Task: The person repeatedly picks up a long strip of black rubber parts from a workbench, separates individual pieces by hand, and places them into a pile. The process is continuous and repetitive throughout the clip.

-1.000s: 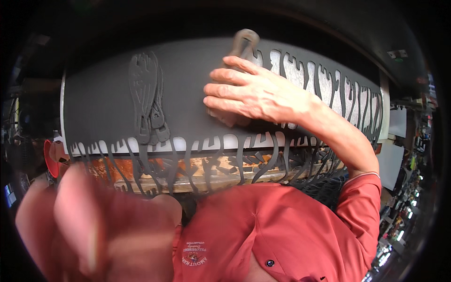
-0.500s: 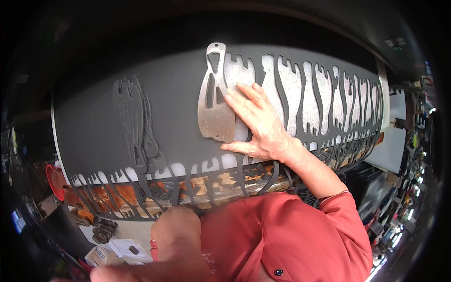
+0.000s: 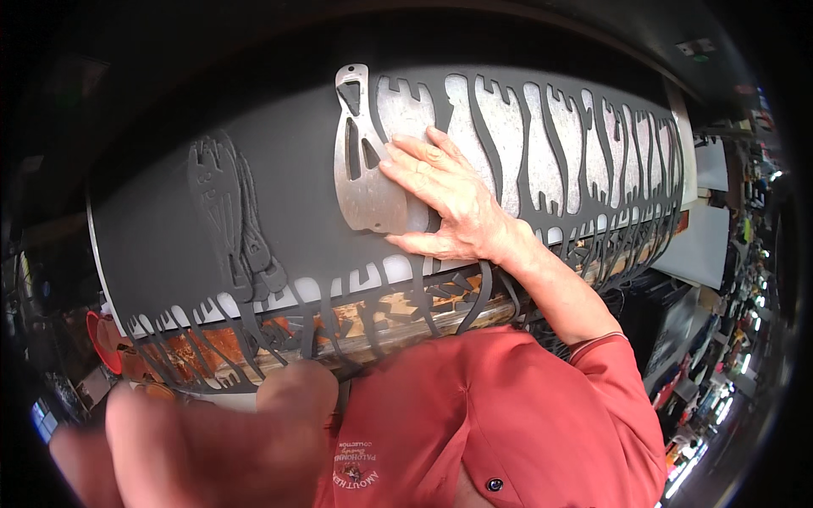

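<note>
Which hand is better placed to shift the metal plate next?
Probably the right hand: it lies spread at the edge of the metal plate; the left hand is blurred, away from it.

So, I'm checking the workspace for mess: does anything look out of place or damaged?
Loose dark scraps lie scattered at odd angles on the worn wooden surface below the front edge of the black sheet, unlike the cut pieces piled together on it. The metal plate by the right hand shows no clear damage.

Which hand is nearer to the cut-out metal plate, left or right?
Right. The right hand is spread beside the metal plate, fingertips and thumb at its right edge. The left hand, blurred, is well away from it, at the picture's lower left.
</note>
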`<state>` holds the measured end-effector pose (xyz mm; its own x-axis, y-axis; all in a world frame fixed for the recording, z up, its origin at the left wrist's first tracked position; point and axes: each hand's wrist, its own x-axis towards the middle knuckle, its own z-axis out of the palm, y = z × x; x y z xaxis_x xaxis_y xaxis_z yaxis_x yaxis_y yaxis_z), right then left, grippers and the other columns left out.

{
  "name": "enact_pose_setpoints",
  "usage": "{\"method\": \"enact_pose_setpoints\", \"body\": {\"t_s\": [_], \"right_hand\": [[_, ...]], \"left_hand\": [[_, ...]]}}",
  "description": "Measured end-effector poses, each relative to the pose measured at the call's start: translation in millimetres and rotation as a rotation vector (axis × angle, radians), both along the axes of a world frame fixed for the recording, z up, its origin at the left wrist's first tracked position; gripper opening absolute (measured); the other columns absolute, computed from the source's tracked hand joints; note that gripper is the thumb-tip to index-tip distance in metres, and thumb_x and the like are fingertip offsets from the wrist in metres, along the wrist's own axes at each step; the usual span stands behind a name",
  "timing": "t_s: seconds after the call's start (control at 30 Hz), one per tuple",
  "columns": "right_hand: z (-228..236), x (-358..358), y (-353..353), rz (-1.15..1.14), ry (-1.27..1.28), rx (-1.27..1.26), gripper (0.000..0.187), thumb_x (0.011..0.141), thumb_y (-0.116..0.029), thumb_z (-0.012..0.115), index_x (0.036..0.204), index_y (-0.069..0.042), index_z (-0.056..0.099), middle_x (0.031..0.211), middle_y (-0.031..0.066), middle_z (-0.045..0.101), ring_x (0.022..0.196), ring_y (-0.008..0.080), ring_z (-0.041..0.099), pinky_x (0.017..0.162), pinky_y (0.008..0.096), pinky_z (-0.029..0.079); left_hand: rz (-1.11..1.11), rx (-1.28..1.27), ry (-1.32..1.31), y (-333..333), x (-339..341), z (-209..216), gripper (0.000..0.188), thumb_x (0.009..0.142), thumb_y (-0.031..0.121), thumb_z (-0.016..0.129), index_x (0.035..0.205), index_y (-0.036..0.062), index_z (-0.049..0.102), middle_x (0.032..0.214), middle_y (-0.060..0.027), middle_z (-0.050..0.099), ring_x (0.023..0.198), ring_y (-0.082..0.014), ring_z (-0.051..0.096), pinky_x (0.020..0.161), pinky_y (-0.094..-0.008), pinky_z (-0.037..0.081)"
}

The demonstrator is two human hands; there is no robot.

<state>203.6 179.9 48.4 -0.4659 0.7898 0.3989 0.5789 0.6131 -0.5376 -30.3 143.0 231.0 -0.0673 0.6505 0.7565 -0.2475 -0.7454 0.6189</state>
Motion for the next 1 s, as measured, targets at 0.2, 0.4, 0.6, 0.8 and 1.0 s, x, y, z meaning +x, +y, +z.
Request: {"method": "enact_pose_setpoints", "body": {"t_s": [0.2,0.4,0.6,0.8,1.0], "right_hand": [[-2.0,-2.9,1.8,-0.011,0.025,0.141,0.08,0.07,-0.028,0.095,0.138,0.001,0.066,0.134,0.0232,0.071,0.137,0.0383,0.063,0.122,0.0616,0.042],[-5.5,-4.6,-1.1,0.003,0.046,0.188,0.076,0.07,-0.027,0.095,0.134,0.003,0.068,0.132,0.0272,0.071,0.13,0.0416,0.066,0.118,0.0577,0.047],[-4.7,-4.4,-4.7,0.03,0.059,0.162,0.082,0.073,-0.029,0.098,0.142,0.001,0.065,0.14,0.0276,0.067,0.134,0.045,0.063,0.118,0.055,0.048],[6.2,5.3,-38.5,-0.066,0.053,0.085,0.071,0.083,-0.023,0.091,0.142,0.004,0.062,0.133,0.0258,0.069,0.13,0.0459,0.062,0.11,0.0526,0.052],[-12.6,5.6,-85.1,-0.18,0.135,0.141,0.049,0.081,-0.008,0.087,0.126,0.002,0.07,0.117,0.0171,0.075,0.114,0.0382,0.07,0.101,0.0485,0.056]], "left_hand": [[0.248,-0.503,0.63,27.9,-6.2,-98.1,0.043,0.096,0.005,0.07,0.139,-0.0049,0.069,0.13,-0.0208,0.073,0.124,-0.0289,0.068,0.111,-0.0413,0.052],[0.306,-0.34,0.795,14.8,-1.4,-181.3,0.04,0.092,-0.006,0.074,0.132,-0.0049,0.073,0.141,-0.0225,0.07,0.122,-0.0355,0.068,0.107,-0.0425,0.055],[0.321,-0.374,0.747,11.9,-1.2,-183.8,0.042,0.093,-0.004,0.073,0.135,-0.0034,0.072,0.141,-0.0209,0.071,0.124,-0.0335,0.069,0.108,-0.0418,0.054],[0.354,-0.519,0.718,-22.9,-14.0,-170.8,0.038,0.096,-0.002,0.072,0.133,-0.0027,0.072,0.13,-0.0194,0.074,0.119,-0.0318,0.071,0.105,-0.04,0.055],[0.18,-0.505,0.713,-120.3,-16.0,-179.2,0.006,0.09,-0.004,0.076,0.094,0.0004,0.074,0.093,-0.0111,0.078,0.085,-0.0276,0.074,0.084,-0.0393,0.056]]}}
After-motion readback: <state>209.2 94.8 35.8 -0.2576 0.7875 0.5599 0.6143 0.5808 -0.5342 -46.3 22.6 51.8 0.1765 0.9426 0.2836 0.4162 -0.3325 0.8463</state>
